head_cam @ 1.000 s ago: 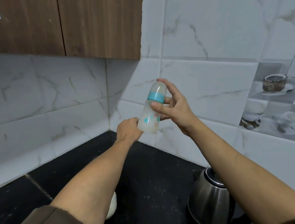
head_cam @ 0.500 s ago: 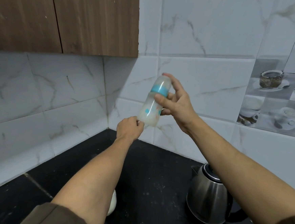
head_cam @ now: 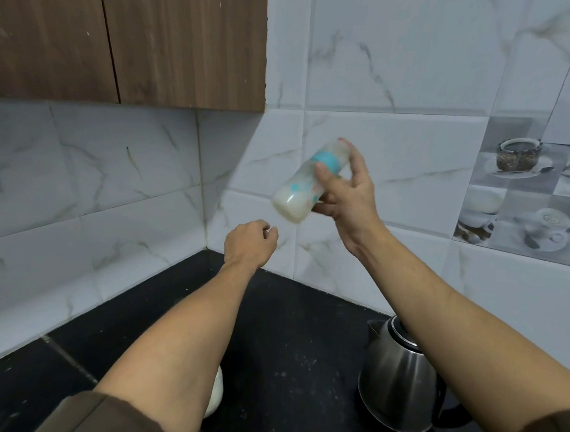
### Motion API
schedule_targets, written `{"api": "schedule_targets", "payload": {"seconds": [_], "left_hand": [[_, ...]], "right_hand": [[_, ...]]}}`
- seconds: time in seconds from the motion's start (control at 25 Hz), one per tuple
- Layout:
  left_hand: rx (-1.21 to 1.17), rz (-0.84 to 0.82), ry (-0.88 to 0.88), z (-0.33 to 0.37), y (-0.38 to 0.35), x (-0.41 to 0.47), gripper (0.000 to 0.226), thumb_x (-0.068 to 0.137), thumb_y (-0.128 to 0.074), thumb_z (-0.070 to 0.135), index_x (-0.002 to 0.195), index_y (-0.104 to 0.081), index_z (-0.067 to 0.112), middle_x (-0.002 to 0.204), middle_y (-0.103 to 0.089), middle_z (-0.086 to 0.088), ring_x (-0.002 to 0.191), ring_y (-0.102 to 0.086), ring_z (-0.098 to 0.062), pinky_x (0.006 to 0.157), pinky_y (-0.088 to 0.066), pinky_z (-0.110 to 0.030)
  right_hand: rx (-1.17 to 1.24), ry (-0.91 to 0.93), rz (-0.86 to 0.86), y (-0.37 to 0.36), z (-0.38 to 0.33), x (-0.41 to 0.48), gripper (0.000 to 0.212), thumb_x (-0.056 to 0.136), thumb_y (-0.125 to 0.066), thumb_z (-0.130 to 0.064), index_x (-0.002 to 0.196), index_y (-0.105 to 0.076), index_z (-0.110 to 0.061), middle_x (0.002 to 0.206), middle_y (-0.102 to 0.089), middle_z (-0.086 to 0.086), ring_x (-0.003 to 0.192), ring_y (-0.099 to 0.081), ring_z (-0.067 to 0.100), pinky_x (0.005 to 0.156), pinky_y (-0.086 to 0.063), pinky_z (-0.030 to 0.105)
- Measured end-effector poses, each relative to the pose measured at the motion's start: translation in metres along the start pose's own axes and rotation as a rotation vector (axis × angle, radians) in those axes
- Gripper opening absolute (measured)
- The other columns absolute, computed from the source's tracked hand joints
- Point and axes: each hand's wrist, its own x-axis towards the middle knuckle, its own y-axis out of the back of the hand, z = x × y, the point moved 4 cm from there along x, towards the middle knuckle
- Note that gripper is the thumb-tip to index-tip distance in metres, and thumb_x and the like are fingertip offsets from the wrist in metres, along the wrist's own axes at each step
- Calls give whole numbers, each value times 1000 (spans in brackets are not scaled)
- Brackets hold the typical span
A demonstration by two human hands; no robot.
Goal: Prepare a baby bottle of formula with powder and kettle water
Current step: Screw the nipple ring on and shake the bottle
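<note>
Right hand [head_cam: 350,193] grips the baby bottle [head_cam: 308,183] mid-frame, tilted, teal ring toward the upper right. It's a frosted plastic cylinder, kinda blurry, with milky white liquid at the rounded bottom. Left hand [head_cam: 247,243] sits just below it, loosely curled, holding nothing. Shiny steel kettle [head_cam: 400,385] stands lower right on the speckled black counter [head_cam: 284,335].

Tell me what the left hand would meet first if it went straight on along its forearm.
Probably the base of the baby bottle, held tilted by the right hand just beyond the left hand. If it passes underneath, the tiled wall comes next; depth is unclear.
</note>
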Motion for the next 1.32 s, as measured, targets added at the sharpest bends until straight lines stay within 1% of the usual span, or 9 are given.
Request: {"api": "schedule_targets", "payload": {"seconds": [0.08, 0.12, 0.32, 0.52, 0.76, 0.96, 1.08, 1.2, 1.32], "left_hand": [[-22, 5, -9, 1, 2, 0, 36, 103, -47, 35, 99, -74, 12, 88, -75, -5, 83, -66, -28, 75, -55, -37], [-24, 3, -6, 2, 3, -1, 36, 103, -47, 35, 98, -74, 12, 87, -75, -4, 83, -67, -28, 75, -55, -37], [-40, -26, 13, 1, 2, -4, 19, 99, -60, 24, 85, -57, 12, 75, -60, -5, 80, -62, -32, 77, -56, -40], [-31, -11, -4, -1, 2, -7, 35, 102, -48, 34, 96, -74, 11, 87, -76, -6, 86, -69, -30, 75, -57, -39], [42, -28, -18, -5, -1, -4, 24, 101, -52, 31, 90, -68, 16, 74, -64, 2, 76, -62, -25, 68, -49, -33], [-37, -15, 19, -7, 0, -6, 34, 102, -46, 35, 99, -75, 17, 90, -76, -1, 87, -67, -26, 78, -54, -35], [-17, -32, 26, -1, -1, -5, 31, 102, -49, 31, 94, -73, 14, 84, -71, -2, 87, -67, -29, 79, -55, -37], [-15, -37, 98, 2, -1, -9, 27, 99, -56, 19, 72, -51, 16, 80, -59, -5, 88, -64, -32, 84, -57, -42], [-5, -28, 23, 0, -3, -6, 30, 102, -49, 32, 89, -69, 13, 85, -71, -3, 88, -68, -30, 79, -57, -39]], "right_hand": [[265, -26, 206, 7, 1, 13, 68, 94, -77, -24, 151, -41, -24, 125, -66, 11, 92, -78, 29, 79, -63, 45], [300, -35, 197, 5, 1, 17, 69, 95, -76, -26, 153, -39, -22, 126, -65, 12, 91, -78, 29, 79, -63, 45], [-187, -44, -326, -13, -1, -11, 65, 96, -71, -10, 150, -42, -28, 93, -72, 4, 75, -71, 18, 59, -57, 29], [221, -26, 142, 12, 0, 10, 66, 95, -75, -23, 151, -41, -26, 121, -66, 10, 85, -78, 27, 73, -62, 41], [-237, -37, -325, 5, 0, -11, 74, 86, -78, -20, 151, -43, -30, 96, -74, 5, 81, -73, 21, 63, -58, 32], [387, -28, 204, 29, 8, 16, 63, 94, -77, -29, 147, -46, -17, 126, -64, 13, 96, -76, 31, 80, -62, 45], [242, -113, -32, 11, 12, 8, 68, 85, -83, -36, 143, -50, -21, 118, -66, 12, 92, -73, 28, 73, -61, 40], [20, -90, -317, -6, 17, -7, 57, 91, -76, -29, 142, -52, -34, 117, -65, 19, 97, -68, 36, 71, -58, 39], [231, -101, 10, 4, 15, 3, 55, 96, -73, -30, 145, -50, -20, 120, -67, 12, 90, -75, 30, 72, -61, 40]]}}
